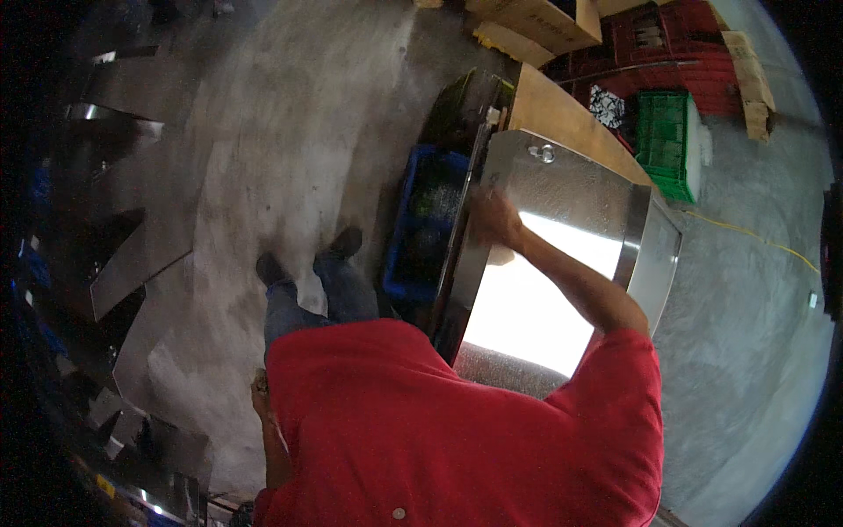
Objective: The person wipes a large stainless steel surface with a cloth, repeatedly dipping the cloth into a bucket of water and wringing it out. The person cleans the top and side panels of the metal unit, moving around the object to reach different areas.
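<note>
My right hand (pixel 493 218) reaches over a stainless steel table (pixel 580 171) with a brightly lit white panel (pixel 536 307) set in its top. The hand is at the table's left edge, beside the panel; its fingers are dark and smeared, so whether they grip anything is unclear. Low by my left side, my left hand (pixel 260 392) hangs with its fingers curled around something small and brownish that I cannot make out. Part of that arm is hidden by my red shirt.
Against the table's left side stands a blue crate (pixel 399 255) with dark contents. Beyond the table are cardboard boxes (pixel 549 26), a green crate (pixel 665 145) and red crates (pixel 694 75). A yellow cord (pixel 755 232) crosses the floor at right. Metal pieces (pixel 132 255) line the left side.
</note>
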A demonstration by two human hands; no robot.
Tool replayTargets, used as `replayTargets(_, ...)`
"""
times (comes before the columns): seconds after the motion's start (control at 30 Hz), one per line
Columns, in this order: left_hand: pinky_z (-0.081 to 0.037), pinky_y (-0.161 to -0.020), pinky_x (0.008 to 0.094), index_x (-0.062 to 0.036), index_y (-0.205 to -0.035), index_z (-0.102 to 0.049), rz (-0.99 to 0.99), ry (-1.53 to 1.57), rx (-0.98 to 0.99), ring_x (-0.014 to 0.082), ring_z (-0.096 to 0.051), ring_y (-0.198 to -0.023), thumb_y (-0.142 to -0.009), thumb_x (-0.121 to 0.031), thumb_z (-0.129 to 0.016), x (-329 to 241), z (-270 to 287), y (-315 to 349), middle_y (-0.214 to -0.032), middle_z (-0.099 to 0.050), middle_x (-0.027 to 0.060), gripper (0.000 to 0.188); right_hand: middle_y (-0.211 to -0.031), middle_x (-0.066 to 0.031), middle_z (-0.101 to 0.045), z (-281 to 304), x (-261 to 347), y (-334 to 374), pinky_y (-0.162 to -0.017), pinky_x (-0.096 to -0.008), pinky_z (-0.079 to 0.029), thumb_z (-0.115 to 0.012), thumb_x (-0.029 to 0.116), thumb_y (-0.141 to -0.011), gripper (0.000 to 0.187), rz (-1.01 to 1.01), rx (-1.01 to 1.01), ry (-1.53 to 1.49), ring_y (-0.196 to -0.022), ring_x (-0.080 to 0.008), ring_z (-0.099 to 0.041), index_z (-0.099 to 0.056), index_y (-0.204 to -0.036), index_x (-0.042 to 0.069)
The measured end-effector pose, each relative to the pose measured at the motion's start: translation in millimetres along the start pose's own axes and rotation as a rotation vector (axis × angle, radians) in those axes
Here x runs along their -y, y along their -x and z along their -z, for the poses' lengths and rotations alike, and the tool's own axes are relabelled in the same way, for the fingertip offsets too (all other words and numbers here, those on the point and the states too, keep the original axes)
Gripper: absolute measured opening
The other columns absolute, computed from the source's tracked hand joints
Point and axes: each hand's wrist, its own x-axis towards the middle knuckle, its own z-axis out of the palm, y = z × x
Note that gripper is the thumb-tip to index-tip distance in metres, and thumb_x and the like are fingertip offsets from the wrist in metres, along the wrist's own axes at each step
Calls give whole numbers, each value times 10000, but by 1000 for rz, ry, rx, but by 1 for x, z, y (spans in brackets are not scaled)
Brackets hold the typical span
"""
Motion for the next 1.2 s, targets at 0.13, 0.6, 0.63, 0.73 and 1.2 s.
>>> replayTargets(0.13,-490,-1030,393,-32,-1408,-550,-73,-87,-52,292,-607,-1194,-1032,-117,-618,16,34,-8,-1352,-599,184,392,-1589,-196,-436,-7,-83,-57,-1258,-504,-209,-622,497,-936,691,-348,-219,165,-1495,-333,-375,-572,-1440,28)
replayTargets(0.6,-468,-1026,337,-54,-1364,-574,-437,-133,132,230,-591,-1177,-1038,-82,-607,-48,87,-103,-1342,-602,112,329,-1669,-178,-323,-76,306,134,-1286,-502,-140,-484,404,-1032,635,-228,5,-1,-1553,-348,-266,-454,-1550,37)
replayTargets(0.63,-470,-1021,334,-52,-1358,-576,-435,-123,144,232,-590,-1183,-1039,-80,-603,-41,93,-102,-1343,-603,113,321,-1678,-177,-308,-79,349,157,-1285,-506,-139,-499,363,-1021,636,-202,55,-3,-1554,-348,-263,-442,-1554,22)
replayTargets(0.73,-467,-1023,337,-48,-1355,-573,-357,-76,191,252,-592,-1192,-1037,-102,-601,10,109,-94,-1356,-601,117,323,-1647,-176,-367,-97,477,239,-1281,-498,-138,-496,333,-995,617,47,118,-89,-1542,-348,-291,-470,-1538,42)
replayTargets(1.2,-482,-1017,347,-30,-1371,-565,-196,109,263,255,-615,-1182,-1020,-129,-626,110,121,-106,-1310,-635,130,369,-1655,-159,-357,-105,335,162,-1303,-513,-74,-504,423,-1019,601,-233,53,-290,-1568,-329,-235,-528,-1500,63)
